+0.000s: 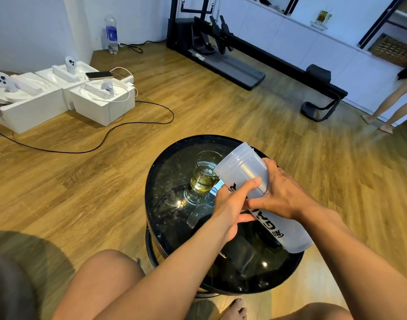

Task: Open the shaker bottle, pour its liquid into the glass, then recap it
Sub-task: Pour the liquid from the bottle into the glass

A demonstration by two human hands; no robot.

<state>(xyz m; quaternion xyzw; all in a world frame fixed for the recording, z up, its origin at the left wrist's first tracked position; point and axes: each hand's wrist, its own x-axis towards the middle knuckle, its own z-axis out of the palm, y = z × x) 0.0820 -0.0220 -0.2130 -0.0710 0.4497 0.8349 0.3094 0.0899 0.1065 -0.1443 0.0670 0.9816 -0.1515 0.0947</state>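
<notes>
The translucent grey shaker bottle [244, 172] with black lettering is uncapped and tipped far over, its open mouth resting against the rim of the clear glass [203, 174]. The glass stands on the round black table [165, 227] and holds yellow-green liquid in its lower part. My left hand [232, 204] grips the bottle's middle from the near side, thumb on top. My right hand [283, 192] wraps over the bottle from the right. I cannot make out the cap; a dark shape under the bottle's base is hidden by my arms.
White foam boxes [59, 98] with controllers, a phone and cables lie on the wooden floor at the left. A black cable [133, 125] loops toward the table. An exercise machine [244, 65] stands behind. A person's legs [391, 102] are at the right. My knees sit just below the table.
</notes>
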